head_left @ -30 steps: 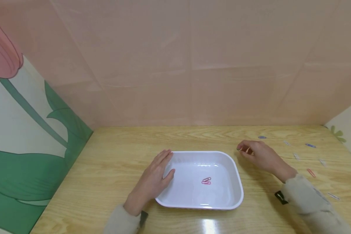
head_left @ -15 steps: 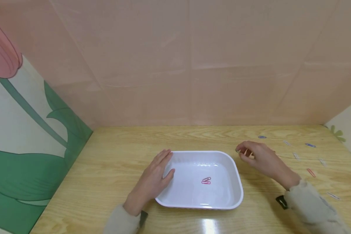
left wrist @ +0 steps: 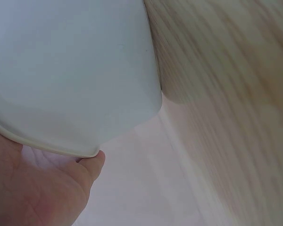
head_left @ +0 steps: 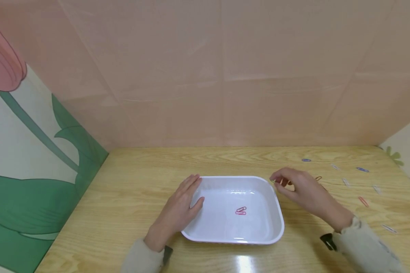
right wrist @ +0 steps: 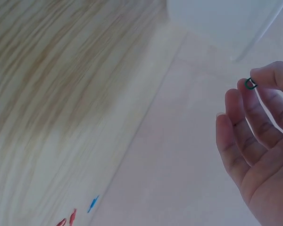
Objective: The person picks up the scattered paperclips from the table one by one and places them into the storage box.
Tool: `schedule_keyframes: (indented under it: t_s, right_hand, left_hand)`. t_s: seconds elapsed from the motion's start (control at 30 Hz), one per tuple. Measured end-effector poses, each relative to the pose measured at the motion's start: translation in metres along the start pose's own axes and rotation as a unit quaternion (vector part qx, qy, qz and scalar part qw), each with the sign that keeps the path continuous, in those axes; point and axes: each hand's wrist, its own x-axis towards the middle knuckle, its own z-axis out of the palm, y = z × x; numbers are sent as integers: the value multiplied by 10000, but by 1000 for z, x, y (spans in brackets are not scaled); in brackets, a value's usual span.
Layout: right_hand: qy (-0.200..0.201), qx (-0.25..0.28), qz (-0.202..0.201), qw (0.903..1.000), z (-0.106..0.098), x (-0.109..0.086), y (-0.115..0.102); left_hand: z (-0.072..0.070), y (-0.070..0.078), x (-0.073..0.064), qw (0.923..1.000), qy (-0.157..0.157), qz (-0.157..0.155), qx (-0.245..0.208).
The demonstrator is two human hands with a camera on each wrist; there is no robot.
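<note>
My left hand [head_left: 179,206] rests along the left rim of a white tray [head_left: 222,229], fingers extended and thumb over the inside. In the left wrist view, a fingertip [left wrist: 98,160] touches the rim's corner from outside. Inside the tray lie pink-red paper clips [head_left: 240,211], close together. My right hand [head_left: 302,187] is at the tray's far right corner, pinching a green paper clip [right wrist: 250,84] between thumb and index finger. Most of that clip is hidden by the fingertips, and only a small loop shows.
Several paper clips are scattered to the right on the wooden table [head_left: 140,170]: blue ones [head_left: 362,169], pale ones [head_left: 346,182] and red ones [head_left: 363,201]. Behind the table rises a pinkish cloth backdrop [head_left: 222,94]. A flower-printed panel [head_left: 30,144] borders the left side.
My right hand has moved left, bringing the pinched green clip to the tray's corner. A red clip behind that hand has come into view. The left hand and tray have stayed put.
</note>
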Motion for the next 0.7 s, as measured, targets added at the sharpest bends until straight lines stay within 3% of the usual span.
schedule_keyframes:
  t_s: [0.43,0.7]
  right_hand:
    - [38,493,-531,9974,14,1,-24]
    - [-194,682,-393,9967,22,1,-38]
  left_hand:
    - [0,0,1,10000,-23,11,45]
    - [-1,0,1,10000,-30,23,21]
